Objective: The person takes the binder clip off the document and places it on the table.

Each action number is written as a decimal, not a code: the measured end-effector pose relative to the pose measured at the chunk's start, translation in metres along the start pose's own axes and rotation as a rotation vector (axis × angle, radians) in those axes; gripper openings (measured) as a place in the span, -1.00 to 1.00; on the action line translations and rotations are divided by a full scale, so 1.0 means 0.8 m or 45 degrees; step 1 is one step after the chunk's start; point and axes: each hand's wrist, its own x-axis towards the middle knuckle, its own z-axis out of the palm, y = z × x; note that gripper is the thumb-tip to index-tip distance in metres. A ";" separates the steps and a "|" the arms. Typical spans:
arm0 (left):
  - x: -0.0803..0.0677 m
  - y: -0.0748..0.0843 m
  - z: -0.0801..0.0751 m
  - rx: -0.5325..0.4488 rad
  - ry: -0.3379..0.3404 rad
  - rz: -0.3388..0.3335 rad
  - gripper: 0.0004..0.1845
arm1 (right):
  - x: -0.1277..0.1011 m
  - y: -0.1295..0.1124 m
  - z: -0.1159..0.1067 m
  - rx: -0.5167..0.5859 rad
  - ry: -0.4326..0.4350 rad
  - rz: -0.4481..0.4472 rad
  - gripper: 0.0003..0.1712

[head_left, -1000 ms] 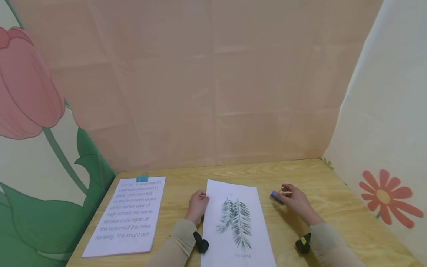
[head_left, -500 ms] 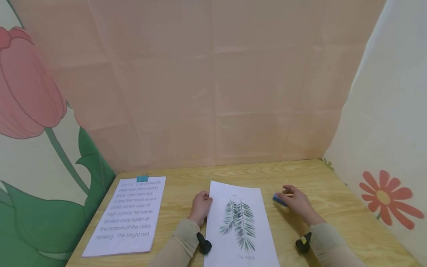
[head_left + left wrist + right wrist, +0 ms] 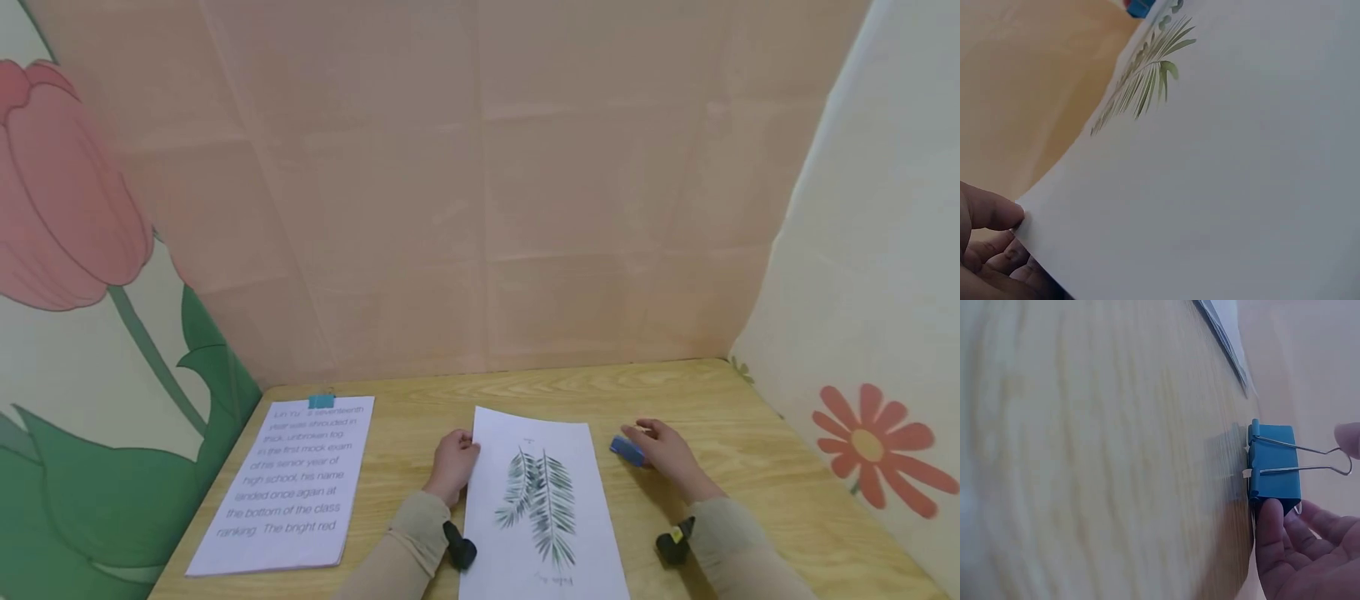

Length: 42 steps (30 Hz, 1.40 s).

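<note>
My left hand (image 3: 452, 467) pinches the left edge of a white sheet of paper (image 3: 525, 517) printed with green palm fronds. In the left wrist view, thumb and fingers (image 3: 997, 212) hold the sheet by its corner, and the sheet curves upward there. To the right of the sheet, my right hand (image 3: 666, 454) holds a blue binder clip (image 3: 627, 451). Seen close in the right wrist view, the binder clip (image 3: 1277, 459) has wire handles, with the thumb by one handle and the other fingers under its lower end.
A stack of printed text pages (image 3: 281, 492) lies at the left, with a teal binder clip (image 3: 321, 402) at its top. The wooden table (image 3: 420, 408) meets a pink cloth backdrop (image 3: 480, 250). Flower-patterned walls stand at both sides.
The palm-frond sheet and my left hand have shifted slightly right. The blue binder clip has turned in my right hand, and the fingers have moved on it.
</note>
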 end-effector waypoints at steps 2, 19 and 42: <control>0.000 0.000 0.000 -0.005 -0.012 0.004 -0.81 | 0.000 -0.001 0.000 0.001 0.009 0.021 -0.13; -0.004 0.023 -0.010 0.025 -0.085 -0.129 -0.46 | 0.001 0.000 -0.005 0.071 0.007 0.075 -0.14; -0.007 0.014 -0.022 -0.056 -0.101 -0.005 -0.47 | -0.005 0.005 -0.003 0.026 0.021 0.046 -0.15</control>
